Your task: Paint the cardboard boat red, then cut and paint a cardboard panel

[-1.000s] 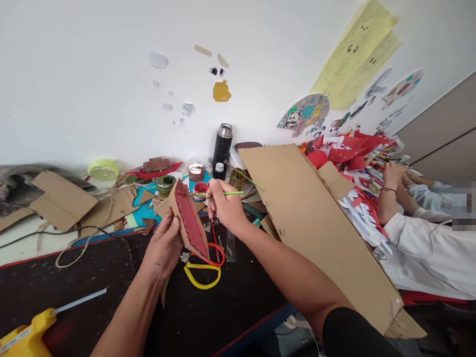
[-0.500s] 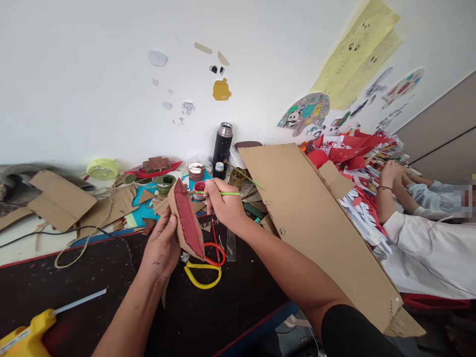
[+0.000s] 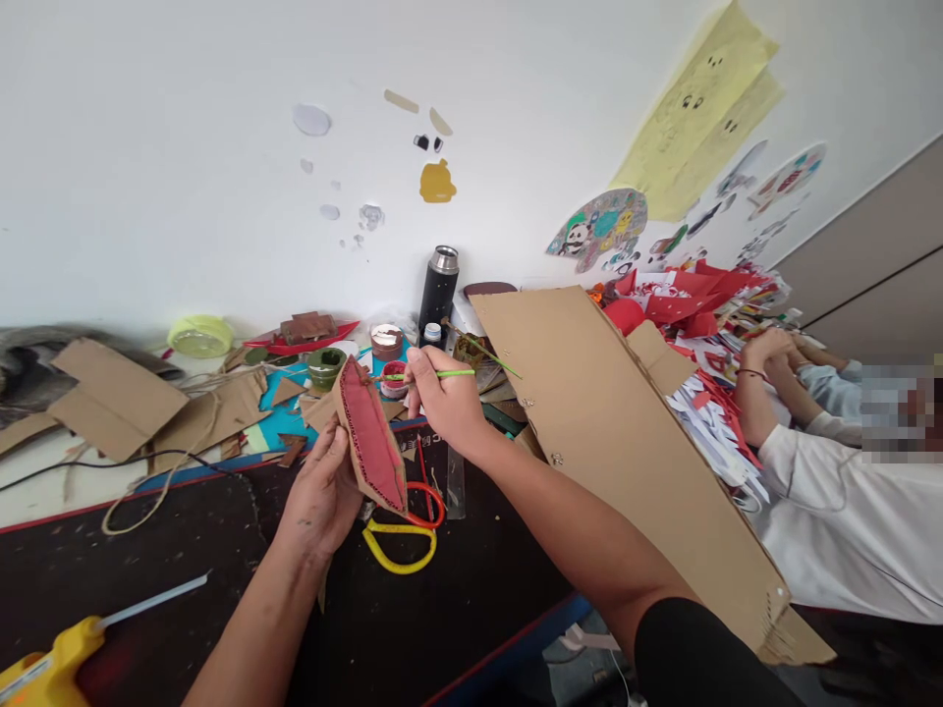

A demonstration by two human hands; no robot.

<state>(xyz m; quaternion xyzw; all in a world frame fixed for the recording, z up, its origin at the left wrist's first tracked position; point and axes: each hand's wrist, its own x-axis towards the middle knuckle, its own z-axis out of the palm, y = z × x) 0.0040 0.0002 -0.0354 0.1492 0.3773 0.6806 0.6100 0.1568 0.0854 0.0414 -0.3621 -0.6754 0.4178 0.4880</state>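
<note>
My left hand [image 3: 324, 491] grips a small cardboard boat [image 3: 374, 442] by its left side, tilted so its red-painted inside faces me. Between the fingers of my right hand [image 3: 446, 398] is a paintbrush [image 3: 457, 373] with a green handle. The brush tip is at the boat's upper end, close to or touching the inner edge. Just behind stands a small jar of red paint [image 3: 393, 378]. Below the boat lie scissors [image 3: 402, 550] with one yellow and one orange handle loop; the boat hides their blades.
A yellow glue gun [image 3: 55, 658] lies at the lower left. Behind are cardboard scraps [image 3: 122, 398], a green paint jar [image 3: 326, 368] and a black thermos [image 3: 439, 295]. A large cardboard sheet [image 3: 626, 442] slants across the right, beside another person's white sleeve [image 3: 832, 491].
The view has shifted slightly. My right hand and brush keep nearly the same place at the boat's upper end, and the boat stays in my left hand.
</note>
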